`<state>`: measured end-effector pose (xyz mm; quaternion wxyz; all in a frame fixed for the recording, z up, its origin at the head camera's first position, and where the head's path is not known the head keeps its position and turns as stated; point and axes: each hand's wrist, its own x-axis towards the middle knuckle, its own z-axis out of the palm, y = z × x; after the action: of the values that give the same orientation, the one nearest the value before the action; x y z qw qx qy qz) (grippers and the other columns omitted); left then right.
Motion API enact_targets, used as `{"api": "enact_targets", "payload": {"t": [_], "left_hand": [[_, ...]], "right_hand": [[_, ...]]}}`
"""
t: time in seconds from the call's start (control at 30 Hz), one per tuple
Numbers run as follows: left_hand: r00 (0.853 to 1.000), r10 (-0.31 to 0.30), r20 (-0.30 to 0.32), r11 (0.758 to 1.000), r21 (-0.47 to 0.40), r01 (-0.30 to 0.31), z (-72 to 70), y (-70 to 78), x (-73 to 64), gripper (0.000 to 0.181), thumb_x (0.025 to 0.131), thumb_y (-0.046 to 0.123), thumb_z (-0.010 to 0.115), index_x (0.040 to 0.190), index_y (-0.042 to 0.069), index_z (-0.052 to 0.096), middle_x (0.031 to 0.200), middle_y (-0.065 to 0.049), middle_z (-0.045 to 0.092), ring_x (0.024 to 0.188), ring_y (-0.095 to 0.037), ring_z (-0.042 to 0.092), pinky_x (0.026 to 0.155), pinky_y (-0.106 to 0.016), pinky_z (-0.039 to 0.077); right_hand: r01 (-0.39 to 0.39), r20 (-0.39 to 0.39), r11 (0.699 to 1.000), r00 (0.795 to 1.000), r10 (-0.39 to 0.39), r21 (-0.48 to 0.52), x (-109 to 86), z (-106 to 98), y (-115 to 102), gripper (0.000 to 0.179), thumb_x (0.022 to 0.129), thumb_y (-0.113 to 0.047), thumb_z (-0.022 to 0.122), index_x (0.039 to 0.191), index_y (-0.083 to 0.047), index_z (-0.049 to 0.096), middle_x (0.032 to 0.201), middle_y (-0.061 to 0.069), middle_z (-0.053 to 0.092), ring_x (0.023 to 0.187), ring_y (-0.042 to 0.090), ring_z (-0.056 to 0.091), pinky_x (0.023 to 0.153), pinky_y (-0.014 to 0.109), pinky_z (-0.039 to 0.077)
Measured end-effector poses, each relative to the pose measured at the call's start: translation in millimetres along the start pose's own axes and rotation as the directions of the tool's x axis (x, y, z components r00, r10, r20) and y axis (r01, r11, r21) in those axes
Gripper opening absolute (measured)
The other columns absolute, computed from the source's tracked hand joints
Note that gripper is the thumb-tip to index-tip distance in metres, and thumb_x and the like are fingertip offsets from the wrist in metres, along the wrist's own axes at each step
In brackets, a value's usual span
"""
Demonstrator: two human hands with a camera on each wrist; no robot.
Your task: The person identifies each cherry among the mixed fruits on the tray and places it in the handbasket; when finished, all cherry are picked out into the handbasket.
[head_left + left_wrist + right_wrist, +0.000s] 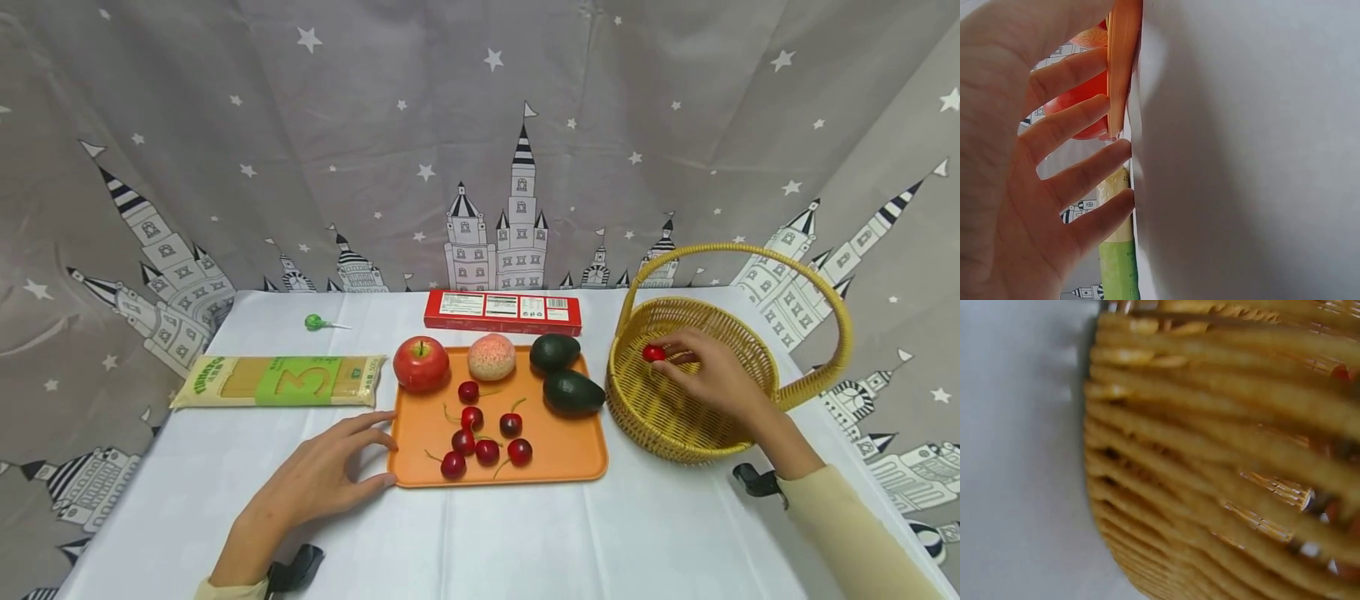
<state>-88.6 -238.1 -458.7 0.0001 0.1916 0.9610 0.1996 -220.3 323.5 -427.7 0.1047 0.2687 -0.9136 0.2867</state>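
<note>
Right hand (708,371) pinching cherry (654,353) inside basket (626,417), fingers nearly closed, probably suiting small fruit; left hand (322,471) touching tray (562,457) edge, fingers spread, gripping nothing, likely steadying.

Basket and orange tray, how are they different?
The basket is round, deep and woven; the orange tray is a shallow rectangle. The basket has a tall handle; the tray has none. The right hand holds a cherry at the basket; the left hand is at the tray's edge. Both stand on white cloth.
</note>
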Motion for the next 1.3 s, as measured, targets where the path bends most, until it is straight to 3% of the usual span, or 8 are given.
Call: {"api": "enact_targets", "payload": {"t": [0.2, 0.5, 0.77, 1.3], "left_hand": [[1.0, 0.001, -0.007, 1.0, -0.002, -0.001, -0.3, 0.4, 0.4, 0.03, 0.086, 0.045, 0.09, 0.11, 0.035, 0.076, 0.153, -0.003, 0.063, 0.14, -0.033, 0.061, 0.11, -0.059, 0.055], [1.0, 0.018, -0.021, 1.0, 0.001, -0.018, -0.5, -1.3, -0.9, 0.031, 0.086, 0.044, 0.09, 0.112, 0.035, 0.075, 0.153, -0.002, 0.063, 0.139, -0.032, 0.061, 0.109, -0.057, 0.056], [0.999, 0.027, -0.02, 1.0, -0.003, -0.027, -1.8, -1.6, -0.7, 0.031, 0.086, 0.043, 0.09, 0.112, 0.035, 0.075, 0.154, -0.002, 0.062, 0.14, -0.032, 0.061, 0.109, -0.057, 0.056], [1.0, 0.002, 0.005, 1.0, -0.023, -0.002, -0.5, -2.1, -1.5, 0.03, 0.088, 0.045, 0.089, 0.113, 0.037, 0.075, 0.155, -0.002, 0.061, 0.141, -0.034, 0.06, 0.109, -0.059, 0.055]], "right_hand": [[-0.053, 0.066, 0.998, 0.996, 0.052, 0.018, 5.1, -0.2, 8.2, 0.031, 0.095, -0.003, 0.081, 0.125, -0.003, 0.074, 0.117, 0.013, 0.074, 0.102, 0.033, 0.076, 0.083, 0.044, 0.068], [-0.026, 0.126, 0.998, 0.992, 0.033, -0.057, 10.2, 3.3, 15.4, 0.027, 0.095, -0.003, 0.08, 0.122, -0.006, 0.076, 0.115, 0.011, 0.076, 0.1, 0.031, 0.076, 0.083, 0.049, 0.066], [-0.05, 0.182, 0.995, 0.981, 0.065, -0.086, 10.9, 5.6, 18.6, 0.025, 0.098, -0.01, 0.079, 0.123, -0.009, 0.076, 0.116, 0.01, 0.075, 0.102, 0.031, 0.075, 0.086, 0.052, 0.063], [-0.035, 0.18, 0.99, 0.982, 0.059, -0.138, 9.0, 3.5, 15.2, 0.027, 0.1, -0.018, 0.079, 0.126, -0.01, 0.075, 0.116, 0.01, 0.073, 0.1, 0.029, 0.072, 0.085, 0.051, 0.061]]}}
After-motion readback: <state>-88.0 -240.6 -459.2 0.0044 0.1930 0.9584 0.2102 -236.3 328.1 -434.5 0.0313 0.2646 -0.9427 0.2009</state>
